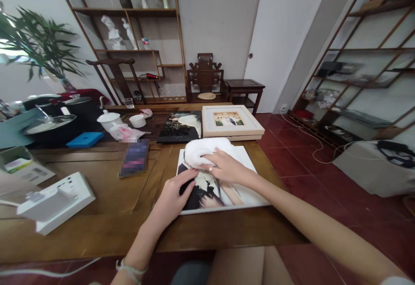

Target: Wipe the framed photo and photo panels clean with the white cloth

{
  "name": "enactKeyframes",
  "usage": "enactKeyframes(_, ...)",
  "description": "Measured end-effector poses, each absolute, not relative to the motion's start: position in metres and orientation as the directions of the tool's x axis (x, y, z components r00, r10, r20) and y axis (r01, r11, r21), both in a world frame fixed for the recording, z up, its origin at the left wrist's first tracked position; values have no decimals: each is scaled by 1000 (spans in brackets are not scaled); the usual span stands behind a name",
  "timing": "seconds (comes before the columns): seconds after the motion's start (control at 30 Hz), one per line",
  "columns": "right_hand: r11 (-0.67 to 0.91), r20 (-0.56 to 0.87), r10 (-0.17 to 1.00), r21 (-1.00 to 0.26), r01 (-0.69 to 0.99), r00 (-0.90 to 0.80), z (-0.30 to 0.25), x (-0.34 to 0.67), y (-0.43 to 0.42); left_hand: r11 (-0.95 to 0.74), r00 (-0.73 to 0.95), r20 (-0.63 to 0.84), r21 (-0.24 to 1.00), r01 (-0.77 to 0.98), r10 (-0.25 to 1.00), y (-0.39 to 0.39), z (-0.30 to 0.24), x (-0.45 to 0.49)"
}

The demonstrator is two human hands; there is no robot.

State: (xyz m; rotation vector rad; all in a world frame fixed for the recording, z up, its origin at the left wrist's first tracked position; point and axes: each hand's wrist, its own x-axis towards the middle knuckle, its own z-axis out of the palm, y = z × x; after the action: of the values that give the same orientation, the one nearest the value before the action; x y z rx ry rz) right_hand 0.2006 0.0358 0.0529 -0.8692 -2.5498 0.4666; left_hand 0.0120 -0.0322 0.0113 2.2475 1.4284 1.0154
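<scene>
A photo panel [249, 194] with a printed picture lies flat on the wooden table, near its front edge. My right hand [227, 168] presses a bunched white cloth [207, 147] onto the panel's upper part, fingers curled into the fabric. At the panel's left side rests my left hand [175, 192], its fingers stretched over the edge and the thumb apart. The cloth covers the top of the picture.
Behind the panel lie a dark photo panel [180, 126] and a pale framed picture [233, 121]. On the left are a white power strip [65, 201], a blue box [84, 139], a pixelated item [134, 157], a lidded white bowl [108, 118] and a pan [50, 125].
</scene>
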Motion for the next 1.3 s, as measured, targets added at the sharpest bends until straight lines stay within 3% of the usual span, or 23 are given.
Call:
enactKeyframes(0.33, 566, 166, 817, -415, 712, -553, 49, 290, 5, -455, 274, 383, 547, 703, 882, -33, 13, 14)
enactKeyframes(0.53, 587, -135, 680, -487, 646, -720, 81, 294, -73, -386, 259, 298, 538, 749, 919, -32, 8, 11)
enactKeyframes(0.63, 581, -212, 610, -536, 612, -764, 90, 295, -87, -374, 253, 286, 542, 753, 924, -31, 8, 11)
enactKeyframes(0.83, 609, -21, 702, -500, 615, -712, 69, 294, -31, -370, 256, 275, 546, 752, 927, -31, 10, 11)
enactKeyframes(1.07, 635, 98, 737, -439, 636, -668, 51, 284, 53, -375, 258, 279, 554, 743, 925, -30, 7, 8)
enactKeyframes(1.3, 677, 91, 692, -424, 601, -716, 58, 287, 4, -384, 257, 295, 558, 735, 920, -32, 7, 9)
